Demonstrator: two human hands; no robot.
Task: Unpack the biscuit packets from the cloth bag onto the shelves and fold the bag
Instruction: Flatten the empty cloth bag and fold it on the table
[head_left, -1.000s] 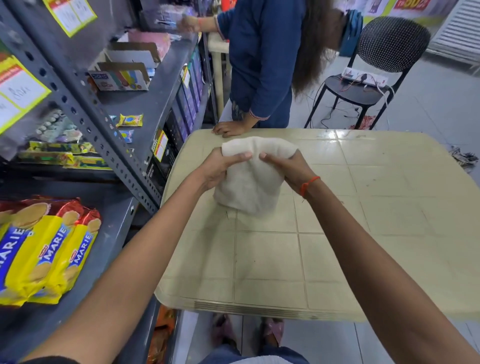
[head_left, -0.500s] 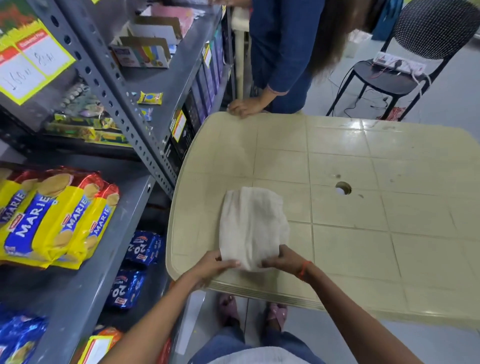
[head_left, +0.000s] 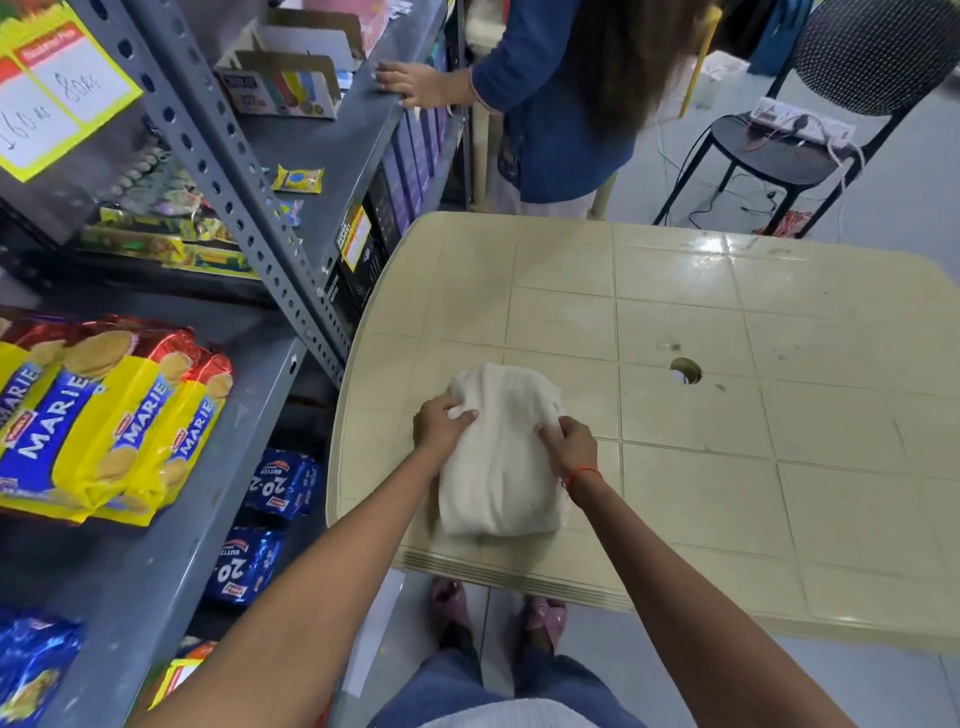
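Cloth bag (head_left: 498, 467): cream, folded into a compact bundle, lying on the beige surface (head_left: 727, 312) near its front-left edge.
Left hand (head_left: 439, 423): fingers (head_left: 462, 414) curled onto the bag's left side, gripping the cloth.
Right hand (head_left: 569, 449): fingers curled, pinching the bag's right side (red thread (head_left: 582, 474) at the wrist).
Biscuit packets (head_left: 104, 415): yellow Marie packs, stacked on the grey shelf (head_left: 171, 571) at left.

White cloth bag (head_left: 498, 467) folded, flat on table edge; Marie packets (head_left: 104, 415) shelved.
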